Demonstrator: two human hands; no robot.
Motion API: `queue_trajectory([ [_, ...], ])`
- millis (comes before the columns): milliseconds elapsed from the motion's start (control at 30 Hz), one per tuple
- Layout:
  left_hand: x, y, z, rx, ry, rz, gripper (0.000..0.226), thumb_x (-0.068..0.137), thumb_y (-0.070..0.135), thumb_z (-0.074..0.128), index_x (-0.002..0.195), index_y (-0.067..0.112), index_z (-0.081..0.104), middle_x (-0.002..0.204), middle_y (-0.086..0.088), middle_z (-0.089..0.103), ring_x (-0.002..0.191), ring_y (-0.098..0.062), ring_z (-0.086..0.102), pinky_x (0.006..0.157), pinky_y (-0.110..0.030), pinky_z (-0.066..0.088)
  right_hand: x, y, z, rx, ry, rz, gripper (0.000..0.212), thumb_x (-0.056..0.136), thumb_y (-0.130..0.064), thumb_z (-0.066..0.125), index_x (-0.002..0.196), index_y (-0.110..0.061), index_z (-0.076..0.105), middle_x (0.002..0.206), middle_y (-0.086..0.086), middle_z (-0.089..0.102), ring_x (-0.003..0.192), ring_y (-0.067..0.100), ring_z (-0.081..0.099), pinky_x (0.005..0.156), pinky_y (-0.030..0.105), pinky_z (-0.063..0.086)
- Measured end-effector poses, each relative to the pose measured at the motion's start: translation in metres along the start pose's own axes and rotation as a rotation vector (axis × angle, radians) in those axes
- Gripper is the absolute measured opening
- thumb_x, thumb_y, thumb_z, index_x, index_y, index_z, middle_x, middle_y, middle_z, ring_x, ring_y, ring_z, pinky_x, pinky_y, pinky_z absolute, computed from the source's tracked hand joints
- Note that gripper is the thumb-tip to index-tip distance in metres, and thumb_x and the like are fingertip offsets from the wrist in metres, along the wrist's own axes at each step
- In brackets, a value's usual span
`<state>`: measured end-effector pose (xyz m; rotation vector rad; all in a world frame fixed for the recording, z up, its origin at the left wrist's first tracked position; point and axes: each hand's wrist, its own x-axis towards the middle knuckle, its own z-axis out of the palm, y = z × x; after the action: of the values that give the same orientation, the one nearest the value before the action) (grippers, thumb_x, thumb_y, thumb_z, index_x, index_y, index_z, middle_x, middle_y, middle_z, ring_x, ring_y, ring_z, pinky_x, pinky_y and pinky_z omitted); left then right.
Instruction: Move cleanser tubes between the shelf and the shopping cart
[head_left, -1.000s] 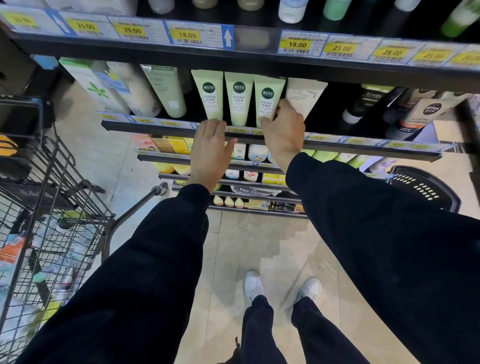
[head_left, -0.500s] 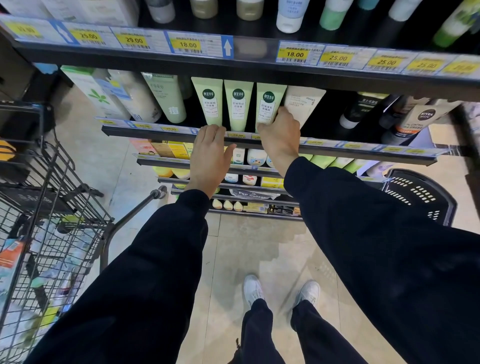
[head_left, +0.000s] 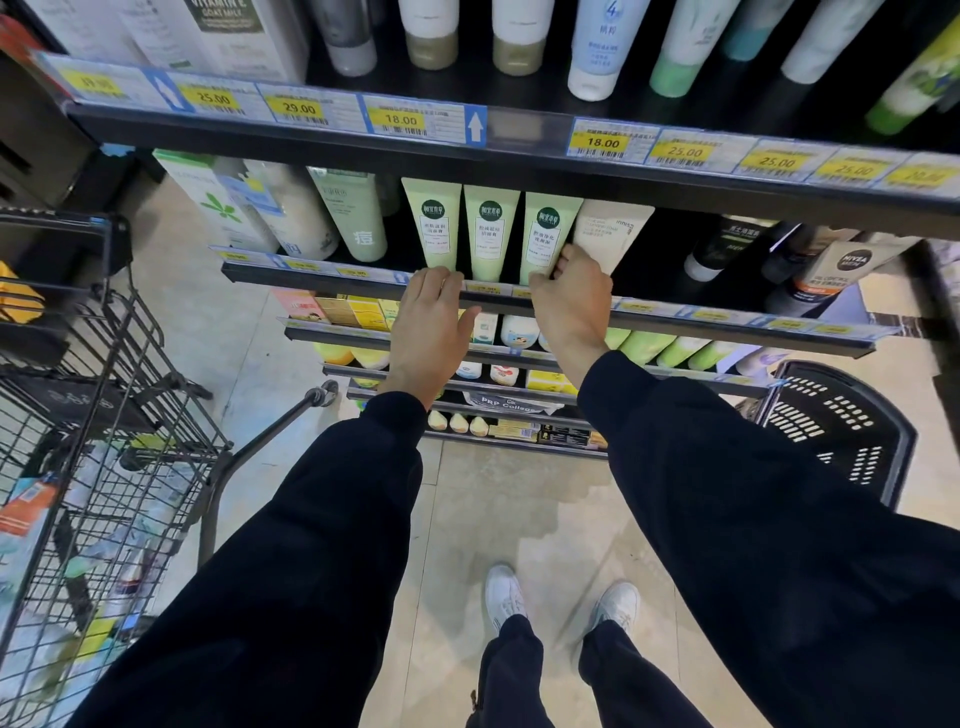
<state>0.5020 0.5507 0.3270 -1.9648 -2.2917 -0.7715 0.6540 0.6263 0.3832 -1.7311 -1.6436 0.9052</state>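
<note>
Right now both hands are up at the shelf (head_left: 332, 283), in front of three light green cleanser tubes that stand side by side, caps down, long way up and down.

The right hand (head_left: 571, 301) is the one on a tube. It sits at the bottom of the right green tube (head_left: 545, 234). Its fingers (head_left: 566, 258) are curled round the low part of that tube, between it and the cream tube (head_left: 615, 234) just beside it. So the tube goes straight up from the fingers, and the hand grips it near the cap end. How far round the back the fingers go is hidden.

The left hand (head_left: 428, 322) rests on the front edge of the shelf, right under the left green tube (head_left: 434, 221). Its fingers are straight and close together, and they hold nothing. The middle green tube (head_left: 491, 228) stands between the two hands, with no hand on it.

The shopping cart (head_left: 104, 415) is low and off to the left, well apart from the tubes. I think the right hand's tube has to come out toward the person first, then go down and across to the left. The left hand is nearer the cart.
</note>
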Motion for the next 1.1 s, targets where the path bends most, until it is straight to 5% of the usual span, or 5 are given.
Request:
queue_trajectory([
  [133, 0.000, 0.001, -0.001, -0.005, -0.002, -0.001, 0.041, 0.096, 0.022, 0.069, 0.129, -0.002, 0.060, 0.126, -0.018, 0.060, 0.123, -0.036, 0.052, 0.109, -0.044, 0.043, 0.002, -0.005, 0.000, 0.008, -0.027, 0.012, 0.035, 0.089, -0.016, 0.066, 0.124, -0.015, 0.065, 0.110, 0.001, 0.074, 0.103, 0.022, 0.070, 0.094, 0.040, 0.059],
  [667, 0.001, 0.000, -0.001, 0.014, -0.058, -0.009, 0.044, 0.096, 0.021, 0.068, 0.132, -0.002, 0.058, 0.129, -0.019, 0.059, 0.127, -0.037, 0.051, 0.112, -0.045, 0.041, -0.007, -0.012, -0.012, -0.024, -0.035, 0.050, 0.015, 0.089, -0.014, 0.060, 0.103, -0.012, 0.064, 0.098, 0.001, 0.071, 0.098, 0.025, 0.067, 0.087, 0.040, 0.059],
  [833, -0.002, 0.007, -0.012, -0.001, -0.153, -0.020, 0.050, 0.098, 0.025, 0.066, 0.139, 0.000, 0.052, 0.138, -0.018, 0.054, 0.135, -0.035, 0.045, 0.112, -0.048, 0.043, -0.027, -0.018, -0.033, -0.097, -0.078, 0.037, 0.039, 0.100, -0.013, 0.058, 0.137, 0.000, 0.057, 0.124, 0.014, 0.069, 0.116, 0.031, 0.064, 0.094, 0.034, 0.049],
  [967, -0.018, 0.017, -0.036, 0.003, -0.164, -0.046, 0.048, 0.100, 0.028, 0.063, 0.139, 0.003, 0.052, 0.138, -0.017, 0.054, 0.132, -0.035, 0.048, 0.108, -0.049, 0.047, -0.053, -0.008, -0.042, -0.224, -0.151, -0.064, 0.051, 0.104, -0.029, 0.056, 0.152, -0.011, 0.048, 0.115, 0.013, 0.074, 0.096, 0.028, 0.072, 0.087, 0.037, 0.059],
  [1100, -0.049, 0.021, -0.064, 0.018, -0.173, -0.166, 0.046, 0.102, 0.033, 0.058, 0.138, 0.004, 0.056, 0.136, -0.019, 0.058, 0.129, -0.038, 0.051, 0.106, -0.050, 0.045, -0.091, -0.009, -0.054, -0.441, -0.285, -0.269, 0.050, 0.106, -0.037, 0.054, 0.152, -0.017, 0.048, 0.150, 0.007, 0.057, 0.134, 0.027, 0.057, 0.108, 0.040, 0.048],
])
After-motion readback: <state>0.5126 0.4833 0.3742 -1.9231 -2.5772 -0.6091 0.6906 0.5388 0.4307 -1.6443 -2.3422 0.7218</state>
